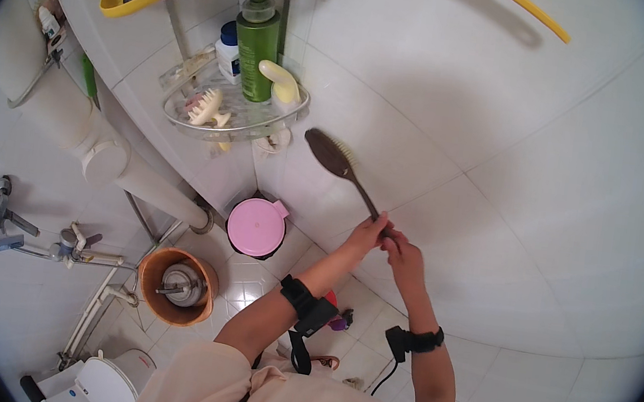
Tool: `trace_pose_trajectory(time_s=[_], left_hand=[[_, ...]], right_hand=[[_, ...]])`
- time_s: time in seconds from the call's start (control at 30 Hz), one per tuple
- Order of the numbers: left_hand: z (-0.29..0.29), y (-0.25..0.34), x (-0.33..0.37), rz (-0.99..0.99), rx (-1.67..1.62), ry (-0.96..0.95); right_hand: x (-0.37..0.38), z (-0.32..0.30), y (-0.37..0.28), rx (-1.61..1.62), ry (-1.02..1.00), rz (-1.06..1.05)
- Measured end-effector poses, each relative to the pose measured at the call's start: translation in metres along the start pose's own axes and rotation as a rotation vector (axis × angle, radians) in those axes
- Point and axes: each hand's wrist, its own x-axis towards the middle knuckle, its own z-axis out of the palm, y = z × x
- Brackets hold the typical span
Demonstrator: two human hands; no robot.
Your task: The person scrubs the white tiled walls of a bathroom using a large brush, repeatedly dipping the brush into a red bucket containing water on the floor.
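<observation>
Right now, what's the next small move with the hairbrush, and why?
Probably slide the left hand slightly up the handle of the dark brown hairbrush: it and the right hand bunch at the lower end, while the stretch above them is bare.

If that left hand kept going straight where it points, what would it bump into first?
Past the brush it's touching, the left hand would probably meet the white tiled wall first; how far off is hard to tell.

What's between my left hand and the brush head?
In the head view, only the slim dark handle runs from the left hand to the brush head; nothing else crosses that stretch.
</observation>
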Motion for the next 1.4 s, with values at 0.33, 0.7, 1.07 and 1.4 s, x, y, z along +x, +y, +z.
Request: trace_pose_trajectory(time_s=[0.33,0.7,1.07,1.4], left_hand=[[0.004,0.033,-0.014,0.074,0.079,-0.142],[0.002,0.049,-0.017,0.039,-0.288,-0.198],[0.041,0.056,-0.027,0.029,-0.283,-0.334],[0.037,0.102,-0.03,0.215,0.057,-0.179]], right_hand=[[0.001,-0.008,-0.042,-0.001,0.007,0.084],[0.016,-0.02,-0.089,-0.303,-0.065,-0.033],[0.001,-0.059,-0.118,-0.3,-0.014,0.0],[0.019,-0.027,-0.106,-0.119,0.149,-0.114]])
